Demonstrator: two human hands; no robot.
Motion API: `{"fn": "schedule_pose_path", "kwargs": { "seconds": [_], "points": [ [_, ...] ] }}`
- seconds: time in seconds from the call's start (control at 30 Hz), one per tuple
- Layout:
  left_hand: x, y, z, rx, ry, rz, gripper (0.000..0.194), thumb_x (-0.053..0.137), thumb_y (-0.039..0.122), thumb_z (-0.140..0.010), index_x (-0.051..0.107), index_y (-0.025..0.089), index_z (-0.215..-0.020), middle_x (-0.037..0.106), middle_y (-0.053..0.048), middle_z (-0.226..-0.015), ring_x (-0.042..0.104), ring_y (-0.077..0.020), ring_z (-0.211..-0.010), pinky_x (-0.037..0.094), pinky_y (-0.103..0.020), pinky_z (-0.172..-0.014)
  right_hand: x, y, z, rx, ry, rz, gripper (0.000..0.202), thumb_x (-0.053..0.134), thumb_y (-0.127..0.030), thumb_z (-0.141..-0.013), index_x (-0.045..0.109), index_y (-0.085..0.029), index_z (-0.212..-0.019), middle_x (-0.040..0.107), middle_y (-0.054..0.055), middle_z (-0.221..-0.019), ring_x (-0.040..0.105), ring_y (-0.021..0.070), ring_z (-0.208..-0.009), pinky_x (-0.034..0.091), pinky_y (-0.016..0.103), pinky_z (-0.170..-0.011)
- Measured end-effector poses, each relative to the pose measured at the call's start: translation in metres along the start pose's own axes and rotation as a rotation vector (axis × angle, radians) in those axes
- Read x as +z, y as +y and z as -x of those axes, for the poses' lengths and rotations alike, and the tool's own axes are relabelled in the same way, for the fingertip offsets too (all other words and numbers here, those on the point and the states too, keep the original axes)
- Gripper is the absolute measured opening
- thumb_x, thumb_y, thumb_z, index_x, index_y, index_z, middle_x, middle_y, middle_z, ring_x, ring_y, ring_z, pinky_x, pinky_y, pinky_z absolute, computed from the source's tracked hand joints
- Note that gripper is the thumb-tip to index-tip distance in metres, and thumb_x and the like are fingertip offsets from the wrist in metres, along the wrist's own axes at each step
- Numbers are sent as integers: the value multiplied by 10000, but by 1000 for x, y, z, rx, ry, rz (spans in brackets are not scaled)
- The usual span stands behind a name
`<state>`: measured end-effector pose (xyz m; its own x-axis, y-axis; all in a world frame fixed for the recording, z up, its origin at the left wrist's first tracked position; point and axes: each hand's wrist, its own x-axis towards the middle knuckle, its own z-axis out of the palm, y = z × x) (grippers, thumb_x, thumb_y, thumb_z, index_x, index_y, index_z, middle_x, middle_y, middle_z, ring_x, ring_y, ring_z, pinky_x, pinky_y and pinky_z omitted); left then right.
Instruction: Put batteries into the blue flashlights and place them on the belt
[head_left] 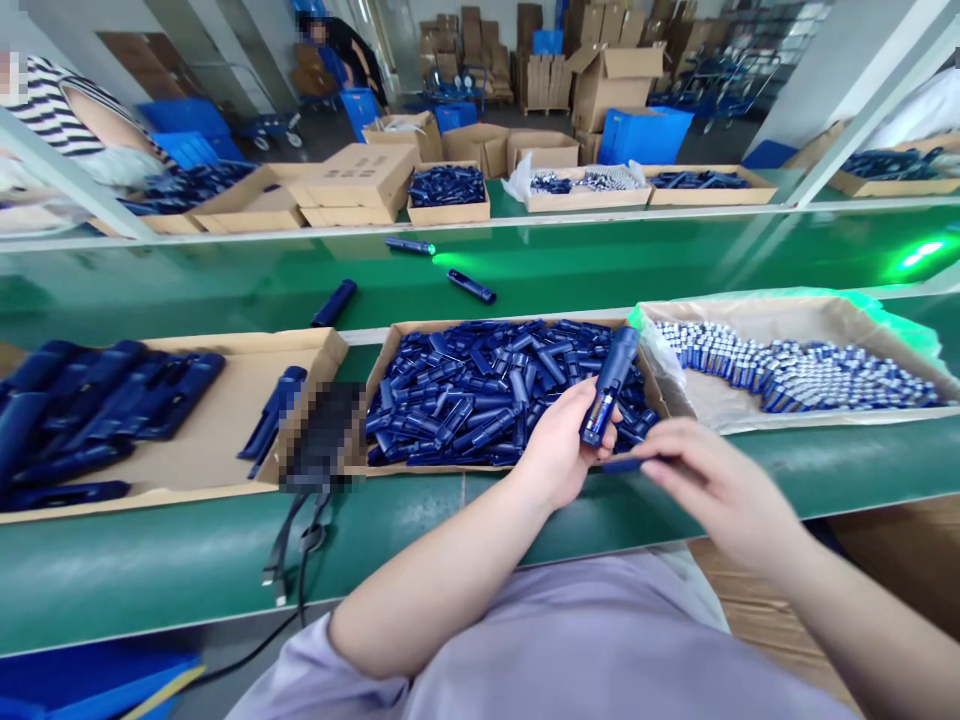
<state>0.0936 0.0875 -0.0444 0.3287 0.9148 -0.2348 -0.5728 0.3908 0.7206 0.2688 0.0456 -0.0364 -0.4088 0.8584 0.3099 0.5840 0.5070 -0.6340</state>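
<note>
My left hand (559, 445) is closed around a dark blue flashlight (618, 368), held tilted with its head up. The flashlight's side compartment is uncovered, and a battery (598, 412) shows inside. Pinched in my right hand (701, 470) is a thin blue strip, which looks like a battery cover (624, 465); it is close below the flashlight's lower end. Behind my hands, a cardboard tray (431, 468) holds a heap of blue flashlight parts (465, 395). To the right is a plastic-lined tray (772, 300) with rows of batteries (795, 370).
At left stands a cardboard tray (225, 470) of blue flashlights (112, 400). A black device (322, 435) with cables (300, 545) lies beside it. Several flashlights rest on the green belt (585, 265), one lit (409, 246). A co-worker in stripes (82, 110) is across the belt.
</note>
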Motion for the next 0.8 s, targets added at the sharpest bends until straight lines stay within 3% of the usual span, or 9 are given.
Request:
{"fn": "schedule_pose_path", "kwargs": {
  "seconds": [0.1,0.27,0.47,0.67,0.8],
  "points": [
    [1,-1,1,0,6,-24,261,552,376,-900,574,172,-1060,546,-3,-765,485,-74,-530,363,-177,-453,-22,-1,-25,-50,129,96,157,563,-275,-941,669,-238,-1051,667,44,-1026,631,174,-983,510,315,-869],
    [-1,-3,1,28,-18,-51,308,590,445,-880,568,169,-1017,519,6,-721,488,-82,-552,370,-180,-473,-18,-11,-51,-150,70,174,160,545,-216,-947,689,-212,-1017,694,38,-1036,650,166,-975,522,315,-888],
    [-1,-3,1,17,-29,-24,268,594,432,-882,562,175,-952,508,11,-725,473,-73,-555,357,-178,-488,-17,-16,-56,-236,55,211,147,566,-149,-931,685,-199,-999,702,10,-1003,654,121,-928,530,239,-838],
    [0,-5,2,-12,-74,70,235,612,395,-878,556,170,-917,513,11,-729,490,-71,-560,349,-176,-500,-12,-15,-54,-272,28,240,186,526,-162,-953,674,-212,-1054,661,36,-1043,633,141,-949,531,290,-863],
    [1,-4,4,-40,-91,117,360,566,519,-891,568,161,-926,522,6,-718,480,-69,-534,355,-184,-493,-5,-14,-49,-257,199,355,252,585,-238,-922,647,-214,-1165,525,113,-1221,600,187,-949,532,388,-874]
  ]
}}
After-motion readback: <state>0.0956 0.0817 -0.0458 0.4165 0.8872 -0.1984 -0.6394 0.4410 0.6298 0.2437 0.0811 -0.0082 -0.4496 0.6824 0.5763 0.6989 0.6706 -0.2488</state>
